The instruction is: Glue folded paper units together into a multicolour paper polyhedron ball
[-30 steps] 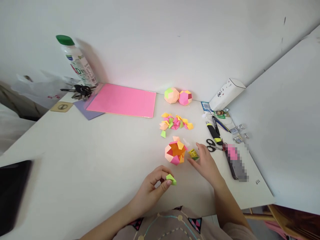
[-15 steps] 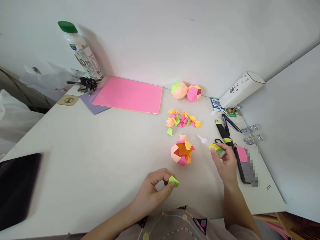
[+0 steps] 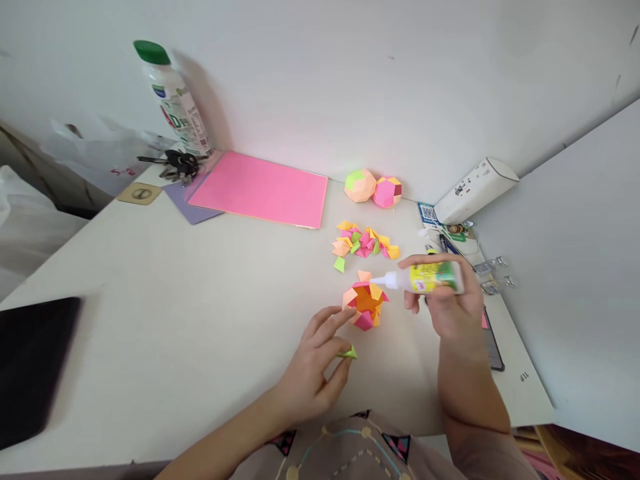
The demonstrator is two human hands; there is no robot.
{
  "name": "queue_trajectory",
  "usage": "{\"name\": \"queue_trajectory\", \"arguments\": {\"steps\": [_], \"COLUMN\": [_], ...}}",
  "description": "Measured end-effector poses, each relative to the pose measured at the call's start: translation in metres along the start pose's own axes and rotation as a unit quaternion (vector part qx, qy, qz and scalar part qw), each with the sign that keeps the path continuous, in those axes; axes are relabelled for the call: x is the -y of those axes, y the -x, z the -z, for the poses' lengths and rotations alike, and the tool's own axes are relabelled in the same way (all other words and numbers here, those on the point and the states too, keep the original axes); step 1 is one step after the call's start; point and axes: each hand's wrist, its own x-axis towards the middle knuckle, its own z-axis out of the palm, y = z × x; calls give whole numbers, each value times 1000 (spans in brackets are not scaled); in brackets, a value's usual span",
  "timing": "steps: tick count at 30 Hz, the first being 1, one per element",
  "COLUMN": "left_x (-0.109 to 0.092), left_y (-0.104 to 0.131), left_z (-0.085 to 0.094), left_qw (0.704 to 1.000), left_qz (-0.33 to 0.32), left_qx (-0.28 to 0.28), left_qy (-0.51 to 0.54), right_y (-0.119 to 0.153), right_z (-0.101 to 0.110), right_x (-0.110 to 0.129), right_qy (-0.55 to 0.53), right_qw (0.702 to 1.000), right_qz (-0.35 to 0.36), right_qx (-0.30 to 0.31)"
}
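Observation:
My right hand point(image 3: 453, 303) is closed round a small glue bottle point(image 3: 433, 277) with a yellow and green label. Its white nozzle points left, over the upper rim of an open, hollow paper ball point(image 3: 366, 319) in pink, peach and orange. My left hand point(image 3: 317, 367) pinches a green folded paper piece point(image 3: 350, 353) between thumb and a finger, while its other fingers reach to the ball's lower left edge. Behind the ball lies a pile of folded paper pieces point(image 3: 364, 243), with a single green piece point(image 3: 339, 264) at its left.
Two finished-looking paper balls, one peach and green point(image 3: 360, 187), one pink point(image 3: 387, 192), stand by the wall. Pink sheets point(image 3: 265, 190), keys point(image 3: 183, 163) and a green-capped bottle point(image 3: 177, 107) are back left. A black tablet point(image 3: 35, 367) lies left; a phone point(image 3: 494, 343) lies right.
My right hand has lifted the glue bottle up and left to the open ball, turning it level. My left hand has moved its fingers up to the ball, keeping the green piece.

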Motion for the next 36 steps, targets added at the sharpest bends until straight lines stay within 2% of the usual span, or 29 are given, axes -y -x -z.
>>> {"name": "queue_trajectory", "arguments": {"steps": [3,6,11,16,24,30,36], "left_x": [4,7,7,8,9,9,10], "left_y": [-2,-5,-9,-11,-9,-8,-8], "left_z": [-6,-13,-20,-20,-20,-19,-19], "left_qw": [996,989,989,989,993,988,978], "left_qz": [-34,-56,-53,-48,-45,-50,-82], "left_qx": [54,84,51,67,62,66,55], "left_qy": [-69,-112,-129,-123,-94,-130,-183], "right_y": [-9,-13,-15,-17,-16,-12,-11], "right_z": [-17,-24,-26,-31,-32,-33,-35], "right_x": [1,-6,-13,-16,-18,-14,-13], "right_qy": [31,47,53,71,91,78,115], "right_qw": [996,992,990,987,982,981,978], "right_qz": [-42,-47,-43,-41,-54,-55,-46], "right_qx": [69,105,126,138,160,167,167]}}
